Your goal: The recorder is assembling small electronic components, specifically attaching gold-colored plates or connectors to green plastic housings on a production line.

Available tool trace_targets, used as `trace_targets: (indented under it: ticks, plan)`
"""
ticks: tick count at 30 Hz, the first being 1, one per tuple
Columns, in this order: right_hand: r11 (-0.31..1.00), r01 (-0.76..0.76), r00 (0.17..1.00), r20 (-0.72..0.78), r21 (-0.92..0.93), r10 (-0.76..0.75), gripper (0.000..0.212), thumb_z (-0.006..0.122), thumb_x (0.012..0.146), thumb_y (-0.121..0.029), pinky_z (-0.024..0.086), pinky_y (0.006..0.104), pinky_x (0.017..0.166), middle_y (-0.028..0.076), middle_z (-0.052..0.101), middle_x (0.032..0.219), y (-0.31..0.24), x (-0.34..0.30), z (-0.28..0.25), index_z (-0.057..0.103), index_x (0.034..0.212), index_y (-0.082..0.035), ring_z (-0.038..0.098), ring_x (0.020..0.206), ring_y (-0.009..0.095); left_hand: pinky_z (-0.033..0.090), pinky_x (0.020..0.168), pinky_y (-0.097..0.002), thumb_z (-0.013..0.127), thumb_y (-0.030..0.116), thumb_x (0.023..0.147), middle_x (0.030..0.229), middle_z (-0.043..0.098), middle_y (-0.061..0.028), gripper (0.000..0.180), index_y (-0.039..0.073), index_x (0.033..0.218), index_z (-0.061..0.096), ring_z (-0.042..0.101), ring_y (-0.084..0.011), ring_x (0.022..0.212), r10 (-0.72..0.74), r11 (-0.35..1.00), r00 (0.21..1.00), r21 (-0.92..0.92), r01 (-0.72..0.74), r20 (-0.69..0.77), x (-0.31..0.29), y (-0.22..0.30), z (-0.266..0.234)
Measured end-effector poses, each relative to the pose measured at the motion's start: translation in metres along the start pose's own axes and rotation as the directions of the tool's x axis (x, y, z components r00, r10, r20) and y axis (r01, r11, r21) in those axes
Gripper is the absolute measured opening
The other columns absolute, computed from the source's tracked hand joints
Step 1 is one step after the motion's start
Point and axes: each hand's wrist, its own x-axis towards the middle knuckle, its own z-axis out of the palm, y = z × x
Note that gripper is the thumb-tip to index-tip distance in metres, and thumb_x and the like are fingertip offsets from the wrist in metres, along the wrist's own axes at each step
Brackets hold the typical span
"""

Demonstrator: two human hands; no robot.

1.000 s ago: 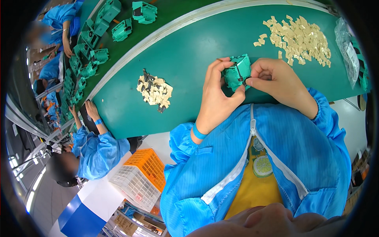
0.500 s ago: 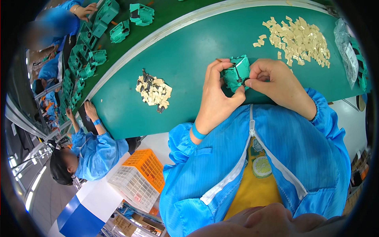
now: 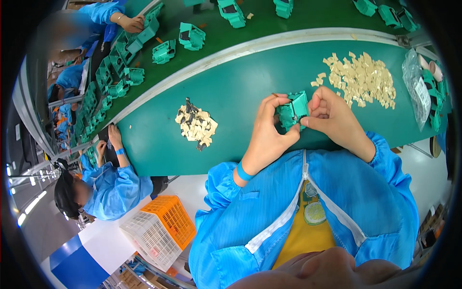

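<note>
A green plastic housing (image 3: pixel 299 102) with a dark strip across it is held above the work table (image 3: pixel 240 91). My left hand (image 3: pixel 269 130) grips it from the left, with fingers behind its upper edge and the thumb along the bottom. The thumb and index finger of my right hand (image 3: pixel 334 115) are pinched together at the housing's lower right edge. Whatever lies between those fingertips is too small to make out. Right of my hands is a broad pile of cream-coloured pieces (image 3: pixel 363 79). To the left sits a smaller heap of cream and black scraps (image 3: pixel 196 124).
Beyond the table's pale rim (image 3: pixel 231 48), a belt carries several green housings (image 3: pixel 191 36). A clear plastic bag (image 3: pixel 416 89) lies at the far right beside more green parts (image 3: pixel 435 98). Co-workers in blue (image 3: pixel 115 190) sit at left, near an orange crate (image 3: pixel 171 219) and a white one.
The view has tilted, so more of the belt shows. My left hand keeps its grip on the housing. The dark bit at my right fingertips no longer stands out.
</note>
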Motion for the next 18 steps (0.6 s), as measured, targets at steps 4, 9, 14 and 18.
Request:
trace_targets:
  ticks: [4,9,14,18]
  plan:
    - [0.988,0.1,0.995,-0.021,0.121,-0.098,0.028,0.072,0.091,0.001,0.051,0.0234,0.073,0.003,0.064,0.091,-0.009,-0.001,-0.005,0.048,0.103,-0.006,0.064,0.085,0.008,0.049,0.107,-0.0448,0.071,-0.002,0.083,0.143,0.044,-0.0112,0.056,0.005,0.135,0.05,0.051,-0.0247,0.132,0.013,0.992,0.998,-0.127,-0.005,0.06,0.01,0.018,-0.002]
    - [0.967,0.131,0.991,-0.049,0.218,-0.123,0.03,0.073,0.092,-0.002,0.05,0.0246,0.076,0.002,0.065,0.093,-0.029,0.001,-0.024,0.05,0.11,-0.004,0.063,0.084,0.009,0.048,0.108,-0.0468,0.073,0.001,0.083,0.147,0.043,-0.0136,0.058,0.006,0.137,0.052,0.051,-0.029,0.132,0.081,0.976,0.992,-0.208,-0.059,0.098,0.033,0.033,-0.004]
    - [0.968,0.21,0.962,-0.145,-0.136,-0.229,0.045,0.076,0.092,-0.019,0.05,0.0282,0.078,0.009,0.065,0.108,-0.044,0.028,-0.054,0.052,0.126,-0.002,0.062,0.092,0.013,0.044,0.108,-0.0471,0.083,0.015,0.08,0.151,0.041,-0.0202,0.061,0.005,0.135,0.057,0.05,-0.0402,0.132,0.552,0.789,0.832,0.364,-0.496,-0.064,0.046,0.043,0.009]
    - [0.945,0.123,0.927,-0.306,-0.302,-0.219,0.052,0.073,0.094,-0.025,0.053,0.0302,0.086,0.01,0.063,0.121,-0.072,0.103,-0.131,0.051,0.134,-0.001,0.064,0.102,0.017,0.043,0.109,-0.0448,0.081,0.016,0.083,0.146,0.049,-0.0187,0.048,0.006,0.127,0.063,0.051,-0.0382,0.132,0.55,0.8,0.827,0.355,-0.483,-0.115,0.033,0.037,-0.004]
